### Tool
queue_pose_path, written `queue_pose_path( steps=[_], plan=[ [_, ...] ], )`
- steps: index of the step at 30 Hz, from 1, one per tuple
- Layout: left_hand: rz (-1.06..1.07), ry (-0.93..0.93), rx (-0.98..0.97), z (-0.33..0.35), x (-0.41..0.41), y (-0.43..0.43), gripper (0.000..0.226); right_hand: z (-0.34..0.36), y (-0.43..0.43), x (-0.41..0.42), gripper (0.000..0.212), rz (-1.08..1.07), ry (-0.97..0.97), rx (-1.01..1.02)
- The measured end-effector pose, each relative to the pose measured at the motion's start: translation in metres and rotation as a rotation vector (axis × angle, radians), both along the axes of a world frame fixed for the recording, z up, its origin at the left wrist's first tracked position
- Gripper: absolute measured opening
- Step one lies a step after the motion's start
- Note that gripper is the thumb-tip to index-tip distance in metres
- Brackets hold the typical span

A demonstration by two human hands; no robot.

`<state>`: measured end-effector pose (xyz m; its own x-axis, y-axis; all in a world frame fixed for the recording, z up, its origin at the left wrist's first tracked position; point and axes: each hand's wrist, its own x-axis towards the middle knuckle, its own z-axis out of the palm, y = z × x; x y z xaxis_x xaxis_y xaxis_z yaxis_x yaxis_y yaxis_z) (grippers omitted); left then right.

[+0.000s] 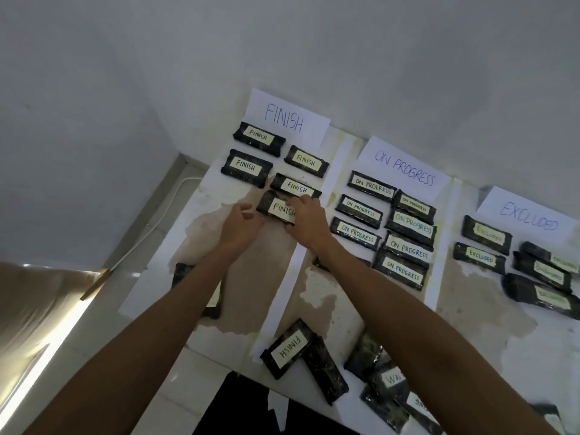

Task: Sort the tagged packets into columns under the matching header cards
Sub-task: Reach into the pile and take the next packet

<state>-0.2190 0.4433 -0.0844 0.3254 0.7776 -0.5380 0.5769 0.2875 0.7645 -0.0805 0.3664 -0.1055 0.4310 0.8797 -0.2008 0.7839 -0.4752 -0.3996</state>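
Three white header cards stand against the wall: FINISH (287, 117), ON PROGRESS (405, 167) and EXCLUDED (530, 216). Several dark packets with pale tags lie in a column under each. My right hand (306, 219) grips the right end of a FINISH packet (276, 207) at the bottom of the FINISH column. My left hand (240, 226) hovers just left of that packet with curled fingers, holding nothing. Near the front edge lies another FINISH packet (290, 346) among several unsorted packets (384, 381).
White paper strips (296, 271) divide the stained surface into columns. One dark packet (183, 271) lies partly hidden under my left forearm. A white cable (147, 230) runs along the floor at left. The wall rises right behind the cards.
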Motion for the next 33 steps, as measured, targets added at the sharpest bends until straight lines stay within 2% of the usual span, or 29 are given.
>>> queue_pose_path(
  steps=[5, 10, 14, 16, 19, 22, 24, 26, 28, 33],
  plan=[
    [-0.117, 0.085, 0.07, -0.004, -0.009, -0.002, 0.045, -0.005, 0.006, 0.003, 0.051, 0.033, -0.033, -0.012],
    [-0.282, 0.103, 0.206, 0.005, -0.023, -0.039, 0.033, 0.008, -0.01, -0.003, 0.05, 0.031, -0.026, 0.022],
    [-0.534, 0.103, 0.193, 0.007, -0.043, -0.098, 0.02, 0.02, -0.045, -0.01, 0.044, -0.045, 0.027, 0.112],
    [-0.693, 0.108, 0.184, 0.001, -0.053, -0.129, 0.029, 0.024, -0.067, -0.012, 0.045, -0.103, 0.085, 0.126],
    [-0.93, 0.214, 0.239, -0.017, -0.061, -0.164, 0.048, 0.025, -0.098, -0.019, 0.039, -0.187, 0.158, 0.142],
    [-1.049, 0.278, 0.328, -0.028, -0.062, -0.18, 0.06, 0.024, -0.124, -0.025, 0.041, -0.231, 0.205, 0.086],
    [-1.035, 0.262, 0.29, -0.031, -0.059, -0.181, 0.056, 0.022, -0.136, -0.028, 0.043, -0.244, 0.223, 0.054],
    [-0.943, 0.207, 0.213, -0.026, -0.054, -0.177, 0.039, 0.022, -0.146, -0.03, 0.041, -0.256, 0.249, 0.064],
    [-0.76, 0.126, 0.13, -0.019, -0.046, -0.168, 0.026, 0.025, -0.151, -0.03, 0.037, -0.282, 0.287, 0.096],
    [-0.346, -0.048, -0.166, -0.001, -0.04, -0.131, 0.013, 0.046, -0.155, -0.04, 0.031, -0.328, 0.475, 0.121]
  ],
)
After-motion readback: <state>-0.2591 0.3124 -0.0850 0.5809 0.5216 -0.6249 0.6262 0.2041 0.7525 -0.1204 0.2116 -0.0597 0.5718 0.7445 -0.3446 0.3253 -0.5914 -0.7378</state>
